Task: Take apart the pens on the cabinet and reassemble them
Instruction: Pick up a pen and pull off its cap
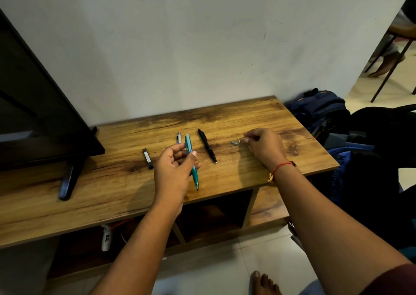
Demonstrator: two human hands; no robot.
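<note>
The teal pen (194,174) is in my left hand (174,171), held above the table (258,114) with its tip toward me and its button end toward the wall. It has a light blue upper barrel and a darker green lower part narrowing to the point. The thumb and curled fingers are clamped round its middle, so that stretch of the barrel is hidden.

My right hand (265,147) is over the right part of the table, fingertips drawn together just beside two small pieces (234,142), one greenish and one silvery. They are too small for me to name, and I cannot tell whether the fingers pinch anything.

A black pen (207,145) lies whole on the wood between the two hands. A pale pen (179,137) lies behind the teal one, with only its upper end showing. Left of my left hand lies a short black stick (148,158) with a label I cannot read.

The television (40,114) on the left is cut off by the frame.
</note>
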